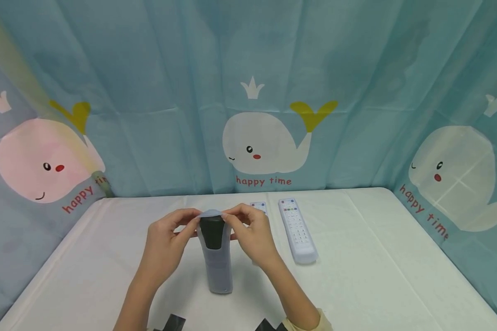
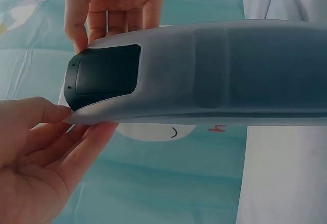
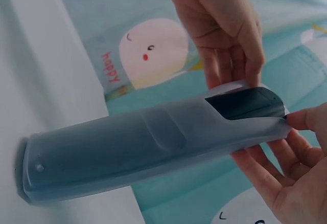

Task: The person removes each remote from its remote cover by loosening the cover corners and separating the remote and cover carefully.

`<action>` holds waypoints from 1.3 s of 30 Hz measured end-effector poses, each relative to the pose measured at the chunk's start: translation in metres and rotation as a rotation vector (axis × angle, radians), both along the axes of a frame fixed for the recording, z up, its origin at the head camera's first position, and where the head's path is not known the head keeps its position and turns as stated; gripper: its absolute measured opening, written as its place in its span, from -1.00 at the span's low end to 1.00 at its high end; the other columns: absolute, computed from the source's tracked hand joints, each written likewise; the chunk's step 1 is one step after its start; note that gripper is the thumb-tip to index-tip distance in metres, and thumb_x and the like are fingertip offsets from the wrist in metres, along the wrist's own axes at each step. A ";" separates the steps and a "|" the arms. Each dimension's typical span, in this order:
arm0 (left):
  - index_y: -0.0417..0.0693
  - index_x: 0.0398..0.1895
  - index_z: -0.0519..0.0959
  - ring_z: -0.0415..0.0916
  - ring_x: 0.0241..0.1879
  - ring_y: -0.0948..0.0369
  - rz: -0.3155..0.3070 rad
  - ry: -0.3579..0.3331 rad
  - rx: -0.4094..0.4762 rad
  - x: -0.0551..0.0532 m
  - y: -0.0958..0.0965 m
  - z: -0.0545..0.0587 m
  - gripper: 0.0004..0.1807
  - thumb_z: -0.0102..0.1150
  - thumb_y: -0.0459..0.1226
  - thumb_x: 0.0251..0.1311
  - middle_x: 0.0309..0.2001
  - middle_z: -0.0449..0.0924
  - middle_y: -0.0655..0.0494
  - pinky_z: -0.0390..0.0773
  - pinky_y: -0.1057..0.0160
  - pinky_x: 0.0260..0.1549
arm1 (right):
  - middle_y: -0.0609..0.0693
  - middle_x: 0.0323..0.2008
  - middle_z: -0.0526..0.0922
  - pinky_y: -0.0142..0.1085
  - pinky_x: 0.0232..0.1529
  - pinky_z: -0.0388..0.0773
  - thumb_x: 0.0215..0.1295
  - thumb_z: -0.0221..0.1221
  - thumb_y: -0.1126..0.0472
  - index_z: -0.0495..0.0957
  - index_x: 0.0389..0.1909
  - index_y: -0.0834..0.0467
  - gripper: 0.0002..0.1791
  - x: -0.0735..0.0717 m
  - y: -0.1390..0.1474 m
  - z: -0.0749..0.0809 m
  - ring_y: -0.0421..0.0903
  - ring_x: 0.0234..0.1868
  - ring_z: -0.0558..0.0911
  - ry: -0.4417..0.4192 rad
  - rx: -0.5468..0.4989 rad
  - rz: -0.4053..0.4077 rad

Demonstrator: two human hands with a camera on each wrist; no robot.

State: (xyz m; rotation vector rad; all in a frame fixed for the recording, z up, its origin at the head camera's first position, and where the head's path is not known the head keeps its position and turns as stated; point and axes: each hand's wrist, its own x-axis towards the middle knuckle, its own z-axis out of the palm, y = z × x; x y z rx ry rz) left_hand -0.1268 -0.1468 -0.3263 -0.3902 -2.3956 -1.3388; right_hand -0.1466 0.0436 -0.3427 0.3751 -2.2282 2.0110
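A dark remote control [image 1: 212, 232] stands on end on the table inside a translucent silicone cover [image 1: 219, 271], its back toward me. The upper back of the remote shows through the opening of the cover, while its lower part is sheathed. My left hand [image 1: 165, 243] pinches the cover's edge at the top left corner between thumb and fingers. On the other side, my right hand [image 1: 254, 239] pinches the top right corner. In the right wrist view the cover's lower end [image 3: 41, 168] meets the white tabletop, and the edge of the cover [image 3: 273, 128] flares beside the remote.
A second covered remote [image 1: 298, 230] lies buttons up to the right. Behind my right hand another remote [image 1: 258, 207] lies partly hidden. The white tablecloth [image 1: 364, 257] reaches back to a blue curtain [image 1: 182, 151] with whale prints.
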 end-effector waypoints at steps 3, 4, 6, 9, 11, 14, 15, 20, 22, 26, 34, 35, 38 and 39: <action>-0.28 0.00 0.72 0.77 -0.13 0.04 -0.017 -0.020 0.012 -0.001 -0.002 0.001 -0.83 0.22 -0.47 0.44 -0.08 0.79 -0.07 0.76 0.33 -0.23 | 0.15 -0.17 0.73 -0.27 -0.31 0.77 0.50 0.22 0.28 0.72 -0.15 0.30 -0.83 -0.001 0.000 -0.001 -0.13 -0.22 0.66 0.004 -0.010 0.003; -0.28 0.00 0.72 0.77 -0.12 0.04 -0.022 -0.030 0.016 -0.001 -0.002 0.001 -0.83 0.22 -0.46 0.45 -0.07 0.78 -0.07 0.76 0.33 -0.23 | 0.16 -0.17 0.73 -0.27 -0.31 0.76 0.51 0.21 0.28 0.71 -0.15 0.31 -0.83 -0.001 0.000 -0.001 -0.13 -0.22 0.66 0.004 -0.013 0.004; -0.28 0.00 0.72 0.77 -0.11 0.05 -0.029 -0.054 0.026 -0.002 -0.003 0.001 -0.83 0.22 -0.46 0.45 -0.06 0.78 -0.08 0.75 0.34 -0.22 | 0.16 -0.17 0.73 -0.27 -0.32 0.76 0.50 0.20 0.27 0.71 -0.17 0.32 -0.82 0.000 -0.001 -0.002 -0.14 -0.23 0.66 0.005 -0.021 0.003; -0.29 0.00 0.72 0.77 -0.10 0.12 -0.042 -0.090 0.050 -0.003 -0.004 0.001 -0.83 0.22 -0.44 0.46 -0.05 0.78 -0.08 0.75 0.35 -0.21 | 0.18 -0.16 0.74 -0.26 -0.33 0.75 0.49 0.19 0.26 0.70 -0.20 0.33 -0.80 0.000 -0.002 -0.003 -0.13 -0.23 0.66 0.002 -0.033 -0.001; -0.29 -0.01 0.72 0.76 -0.10 0.21 -0.055 -0.108 0.068 -0.004 -0.005 0.001 -0.83 0.22 -0.43 0.46 -0.05 0.78 -0.09 0.75 0.35 -0.21 | 0.18 -0.15 0.75 -0.24 -0.33 0.75 0.48 0.19 0.26 0.70 -0.22 0.34 -0.79 -0.001 -0.002 -0.003 -0.13 -0.23 0.66 0.001 -0.044 -0.003; -0.31 0.00 0.72 0.74 -0.11 0.33 -0.085 -0.129 0.096 -0.005 -0.008 -0.001 -0.82 0.21 -0.40 0.48 -0.05 0.77 -0.11 0.75 0.33 -0.19 | 0.19 -0.16 0.76 -0.23 -0.33 0.75 0.46 0.18 0.26 0.69 -0.24 0.34 -0.79 -0.002 -0.002 -0.004 -0.13 -0.24 0.67 -0.002 -0.060 0.001; -0.32 0.01 0.71 0.73 -0.12 0.35 -0.097 -0.136 0.106 -0.005 -0.009 -0.001 -0.81 0.21 -0.40 0.48 -0.04 0.77 -0.12 0.75 0.32 -0.18 | 0.19 -0.16 0.76 -0.23 -0.33 0.75 0.46 0.17 0.26 0.68 -0.25 0.34 -0.79 -0.002 -0.002 -0.004 -0.13 -0.24 0.67 -0.005 -0.066 0.003; -0.37 0.02 0.70 0.72 -0.17 0.33 -0.144 -0.166 0.146 -0.008 -0.013 -0.003 -0.78 0.20 -0.38 0.50 -0.05 0.76 -0.16 0.75 0.31 -0.16 | 0.19 -0.17 0.75 -0.24 -0.32 0.73 0.45 0.16 0.26 0.67 -0.26 0.37 -0.77 -0.003 -0.003 -0.005 -0.14 -0.25 0.66 -0.020 -0.086 0.004; -0.38 0.02 0.71 0.73 -0.19 0.31 -0.153 -0.182 0.159 -0.010 -0.014 -0.004 -0.78 0.21 -0.38 0.49 -0.06 0.76 -0.17 0.75 0.30 -0.15 | 0.18 -0.17 0.74 -0.23 -0.30 0.73 0.46 0.15 0.26 0.66 -0.26 0.37 -0.76 -0.003 -0.003 -0.006 -0.14 -0.24 0.66 -0.031 -0.091 0.004; -0.39 0.02 0.70 0.72 -0.19 0.29 -0.162 -0.210 0.188 -0.011 -0.015 -0.006 -0.78 0.21 -0.39 0.48 -0.07 0.75 -0.18 0.75 0.29 -0.14 | 0.16 -0.18 0.74 -0.19 -0.25 0.74 0.46 0.16 0.24 0.66 -0.26 0.38 -0.75 -0.004 -0.003 -0.005 -0.14 -0.24 0.67 -0.063 -0.105 0.007; -0.40 0.06 0.69 0.71 -0.19 0.30 -0.139 -0.271 0.263 -0.012 -0.014 -0.007 -0.76 0.22 -0.38 0.48 -0.05 0.74 -0.14 0.74 0.31 -0.13 | -0.01 -0.27 0.71 -0.26 -0.17 0.71 0.47 0.17 0.23 0.66 -0.23 0.38 -0.74 -0.007 -0.003 -0.007 -0.14 -0.26 0.68 -0.144 -0.148 0.017; -0.40 0.06 0.69 0.71 -0.19 0.30 -0.137 -0.279 0.270 -0.013 -0.014 -0.007 -0.75 0.22 -0.38 0.48 -0.05 0.74 -0.13 0.74 0.31 -0.13 | -0.03 -0.28 0.70 -0.27 -0.16 0.71 0.47 0.17 0.22 0.66 -0.24 0.38 -0.74 -0.008 -0.003 -0.008 -0.14 -0.26 0.68 -0.153 -0.153 0.017; -0.40 0.06 0.69 0.71 -0.19 0.30 -0.133 -0.295 0.282 -0.014 -0.013 -0.008 -0.75 0.22 -0.38 0.48 -0.05 0.74 -0.12 0.74 0.31 -0.13 | -0.07 -0.31 0.68 -0.25 -0.15 0.70 0.47 0.15 0.22 0.66 -0.24 0.37 -0.74 -0.009 -0.004 -0.008 -0.13 -0.27 0.67 -0.177 -0.167 0.017; -0.40 0.06 0.69 0.71 -0.19 0.30 -0.133 -0.297 0.285 -0.014 -0.013 -0.008 -0.75 0.23 -0.38 0.48 -0.05 0.74 -0.12 0.74 0.31 -0.14 | -0.08 -0.31 0.67 -0.25 -0.15 0.70 0.47 0.15 0.22 0.66 -0.25 0.38 -0.74 -0.010 -0.004 -0.009 -0.13 -0.26 0.67 -0.184 -0.171 0.019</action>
